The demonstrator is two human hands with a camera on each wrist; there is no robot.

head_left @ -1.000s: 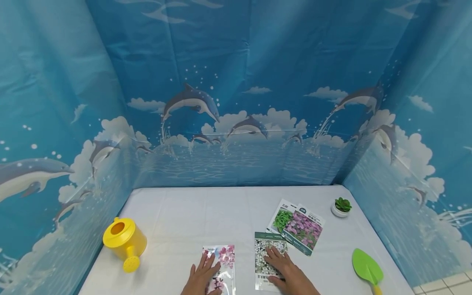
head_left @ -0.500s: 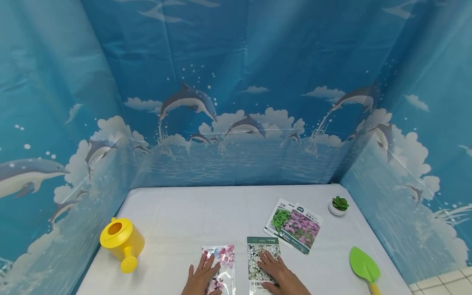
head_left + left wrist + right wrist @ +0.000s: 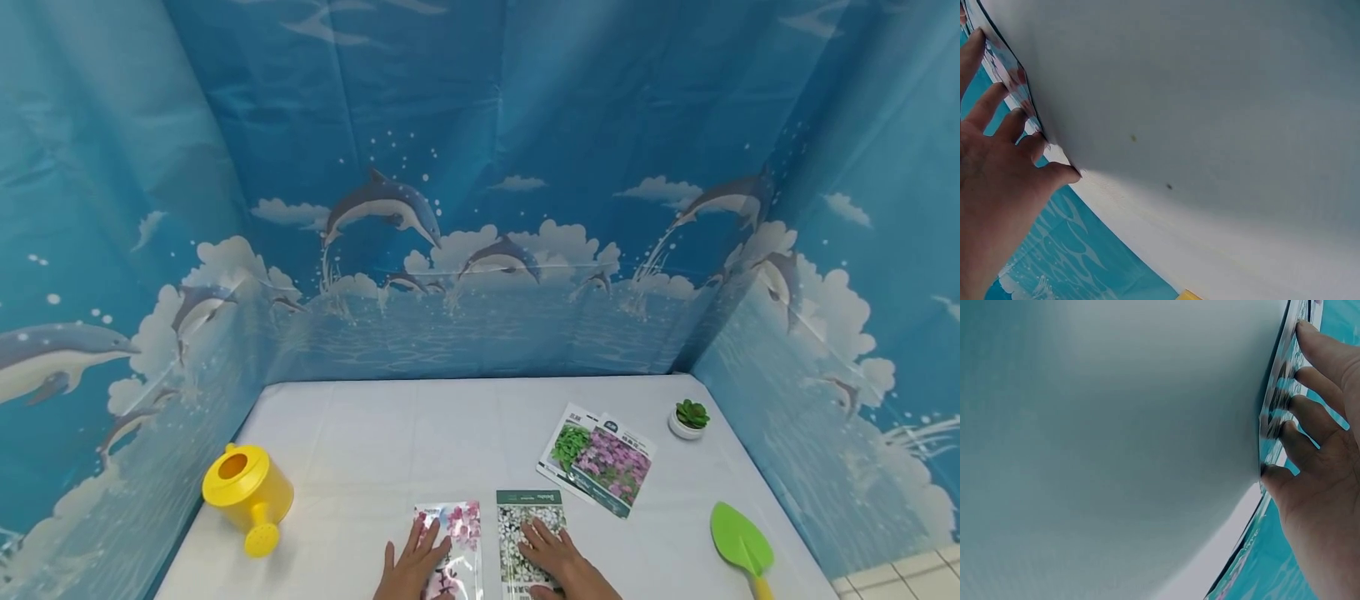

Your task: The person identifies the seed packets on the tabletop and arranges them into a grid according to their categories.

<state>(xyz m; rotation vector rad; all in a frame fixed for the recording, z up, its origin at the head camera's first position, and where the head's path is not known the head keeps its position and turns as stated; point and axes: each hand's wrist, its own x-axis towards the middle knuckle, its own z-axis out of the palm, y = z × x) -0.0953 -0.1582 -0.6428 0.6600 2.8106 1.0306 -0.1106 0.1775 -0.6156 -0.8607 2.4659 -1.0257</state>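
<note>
Head | grips unclenched | left hand [image 3: 414, 567] on pink packet [image 3: 465, 533] | right hand [image 3: 562, 563] on white packet [image 3: 512, 546] | edges apart

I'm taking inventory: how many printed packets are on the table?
4: a pink-flower packet under the left hand, a white-flower packet under the right hand, and, farther back, a purple-flower packet overlapping a green-leaf packet. More could be hidden underneath.

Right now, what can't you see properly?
Head view: part of the pink packet, under the left hand; its end, past the bottom edge.
Head view: part of the white packet, under the right hand; its end, past that edge.
Head view: part of the leaf packet, under the purple packet.
Head view: end of the spade handle, cut off below.
Left wrist view: most of a yellow thing, cut off below.
</note>
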